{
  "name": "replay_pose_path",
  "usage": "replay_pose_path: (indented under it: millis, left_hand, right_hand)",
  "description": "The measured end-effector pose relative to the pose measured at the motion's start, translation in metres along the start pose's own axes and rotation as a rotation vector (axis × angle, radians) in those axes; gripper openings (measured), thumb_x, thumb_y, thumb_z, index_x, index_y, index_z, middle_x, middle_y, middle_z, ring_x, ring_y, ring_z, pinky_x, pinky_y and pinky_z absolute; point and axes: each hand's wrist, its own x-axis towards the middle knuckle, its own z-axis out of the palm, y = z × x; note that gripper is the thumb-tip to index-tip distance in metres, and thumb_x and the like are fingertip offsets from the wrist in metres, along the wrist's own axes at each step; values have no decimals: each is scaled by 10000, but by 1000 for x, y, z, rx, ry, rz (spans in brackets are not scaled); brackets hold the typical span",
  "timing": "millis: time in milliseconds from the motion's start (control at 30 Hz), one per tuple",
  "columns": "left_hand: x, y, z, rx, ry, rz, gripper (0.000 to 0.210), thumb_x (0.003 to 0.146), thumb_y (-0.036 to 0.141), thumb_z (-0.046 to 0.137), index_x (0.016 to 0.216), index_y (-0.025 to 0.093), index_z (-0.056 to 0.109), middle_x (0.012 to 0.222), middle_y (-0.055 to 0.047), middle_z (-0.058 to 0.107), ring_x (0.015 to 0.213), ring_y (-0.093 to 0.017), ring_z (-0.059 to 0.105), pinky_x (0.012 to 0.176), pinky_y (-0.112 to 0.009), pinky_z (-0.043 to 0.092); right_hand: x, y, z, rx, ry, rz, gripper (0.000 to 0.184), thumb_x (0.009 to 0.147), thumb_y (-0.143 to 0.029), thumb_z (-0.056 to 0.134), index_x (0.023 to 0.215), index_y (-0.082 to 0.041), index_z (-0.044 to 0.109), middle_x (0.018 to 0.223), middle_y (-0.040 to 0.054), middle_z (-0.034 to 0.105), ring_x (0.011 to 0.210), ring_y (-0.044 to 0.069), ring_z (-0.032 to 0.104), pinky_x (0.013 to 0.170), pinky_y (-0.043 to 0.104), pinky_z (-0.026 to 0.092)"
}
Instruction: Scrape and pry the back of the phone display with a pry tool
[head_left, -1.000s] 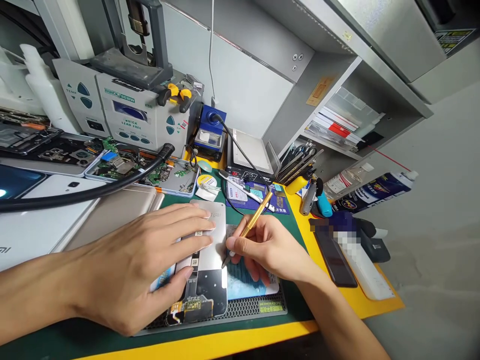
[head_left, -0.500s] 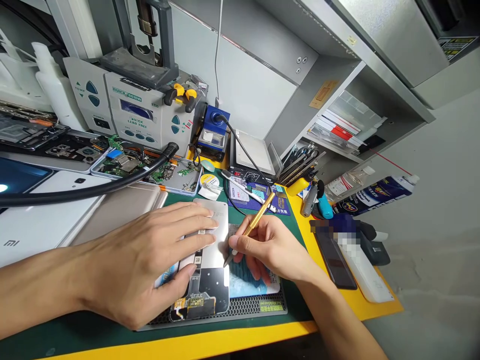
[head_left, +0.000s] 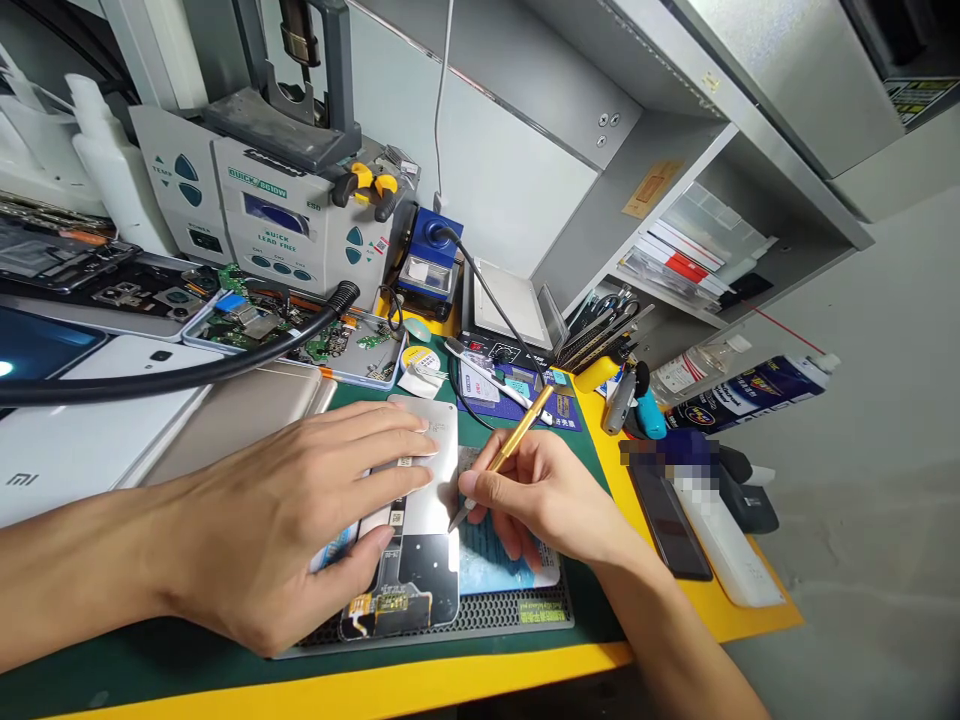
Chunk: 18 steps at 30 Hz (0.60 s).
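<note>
A phone screen panel, silver in its upper part and black below with a flex cable at the near end, lies back side up in front of me. My left hand rests across it with outstretched fingers pressing on its back. In my right hand is a craft knife with a gold handle, held like a pen. Its dark tip touches or nearly touches the panel's right edge. Under the panel lie a blue-patterned sheet and a black mesh pad.
A hot air station stands behind on the left, its black hose crossing over phones and a tray of circuit boards. A white pen-like tool lies beyond the panel. On the right are a dark phone and a spray can.
The camera view has shifted very slightly. Both hands, the knife and the panel show hardly any movement.
</note>
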Motion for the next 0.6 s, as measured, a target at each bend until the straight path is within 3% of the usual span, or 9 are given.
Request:
replay_pose_path:
  millis: [600]
  left_hand:
    - [-3,5,4,24,30,-17,378,1133,145,600,1477,214,741,1562,-176,888,1513,-358,847,1392,-572,683]
  right_hand:
    - [-1,1,1,-3,-13,-5,579,854,-640,1112,798,-208,730,515,-26,674,335,101,496,320,190,419]
